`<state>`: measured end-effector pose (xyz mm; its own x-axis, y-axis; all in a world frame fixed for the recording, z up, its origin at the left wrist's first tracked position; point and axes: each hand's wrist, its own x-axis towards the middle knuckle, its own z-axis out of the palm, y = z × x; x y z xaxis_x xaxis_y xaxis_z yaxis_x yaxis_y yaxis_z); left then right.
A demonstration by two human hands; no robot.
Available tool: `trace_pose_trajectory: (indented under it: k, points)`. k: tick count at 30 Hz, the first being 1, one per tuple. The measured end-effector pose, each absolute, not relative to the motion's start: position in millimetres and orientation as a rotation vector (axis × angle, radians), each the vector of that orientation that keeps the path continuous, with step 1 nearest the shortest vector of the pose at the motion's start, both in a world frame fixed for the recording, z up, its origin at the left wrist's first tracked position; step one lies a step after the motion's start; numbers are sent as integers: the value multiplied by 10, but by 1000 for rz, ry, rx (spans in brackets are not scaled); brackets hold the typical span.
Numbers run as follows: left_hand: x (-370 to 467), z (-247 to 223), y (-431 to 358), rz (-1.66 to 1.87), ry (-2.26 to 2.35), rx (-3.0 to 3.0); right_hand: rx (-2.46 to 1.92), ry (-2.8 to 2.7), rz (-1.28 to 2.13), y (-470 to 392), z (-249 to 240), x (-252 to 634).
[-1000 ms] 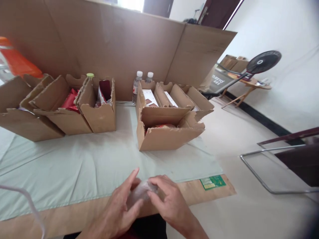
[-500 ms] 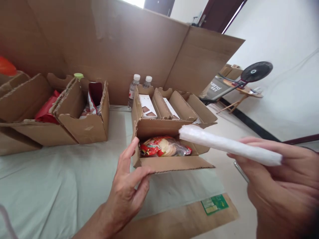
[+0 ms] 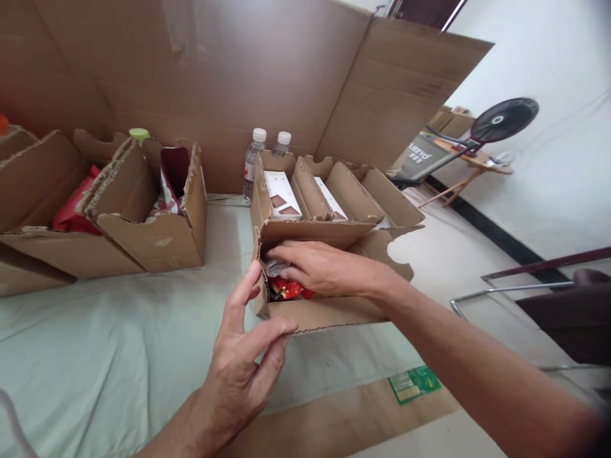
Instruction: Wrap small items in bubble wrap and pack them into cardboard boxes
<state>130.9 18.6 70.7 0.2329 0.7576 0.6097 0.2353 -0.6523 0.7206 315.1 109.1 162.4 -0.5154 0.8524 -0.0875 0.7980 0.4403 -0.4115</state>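
My left hand (image 3: 255, 359) is at the near left corner of an open cardboard box (image 3: 329, 312). Its forefinger lies against the left wall and its thumb on the front flap, so the corner is between them. Inside that box is my right hand (image 3: 315, 267), palm down, with fingers curled and partly hidden. Crinkled see-through plastic (image 3: 277, 267) shows between its thumb and fingers; what it belongs to is unclear. A red snack bag (image 3: 286, 289) lies under the hand, mostly covered. The white roll is out of sight.
Cardboard bins with white cartons (image 3: 281, 191) stand right behind the box, two water bottles (image 3: 252, 166) beside them. More bins (image 3: 162, 245) with red packets (image 3: 79, 207) are at left. A tall cardboard sheet (image 3: 214, 83) closes the back. A green card (image 3: 414, 385) lies in front.
My right hand has moved left and down from the right side into the box, and the white roll it held no longer shows. My left hand has stayed at the corner.
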Motion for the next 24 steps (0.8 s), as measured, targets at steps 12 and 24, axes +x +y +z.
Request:
trace_pose_trajectory:
  k: [12,24]
  points:
    - [1149,346,514,1154,1065,1787,-1714,-1097,152,-192,1123,4350]
    - [326,294,-51,1089,1001,1617,-1679,-1266,455,-540,706,3114]
